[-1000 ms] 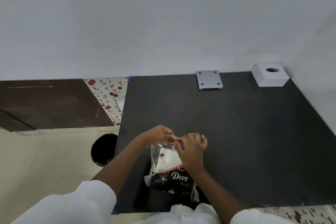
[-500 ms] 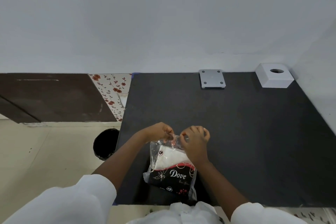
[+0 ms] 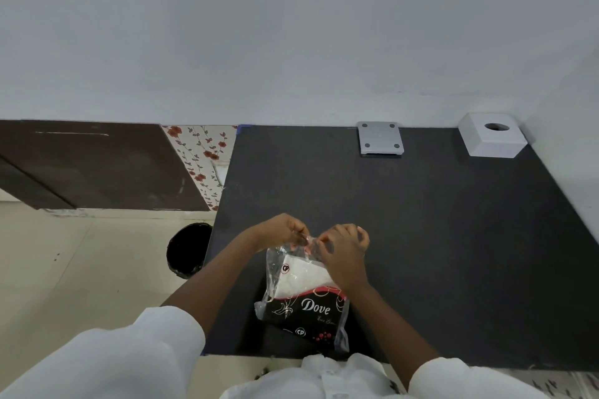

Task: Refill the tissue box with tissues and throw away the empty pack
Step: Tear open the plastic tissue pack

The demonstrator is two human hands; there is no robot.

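Near the table's (image 3: 437,236) near edge, left hand (image 3: 282,232) and right hand (image 3: 345,253) pinch the tissue pack's (image 3: 304,295) top edge; the far tabletop lies bare.

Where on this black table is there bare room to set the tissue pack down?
Bare: the wide stretch of black table between the tissue pack, the grey plate and the white tissue box; also the strip left of the plate. Crowded: the near edge, where left hand and right hand pinch the pack.

Clear plastic tissue pack (image 3: 303,295), black "Dove" print below, white tissues inside, held at near table edge. White tissue box (image 3: 492,139), round top hole, far right corner.
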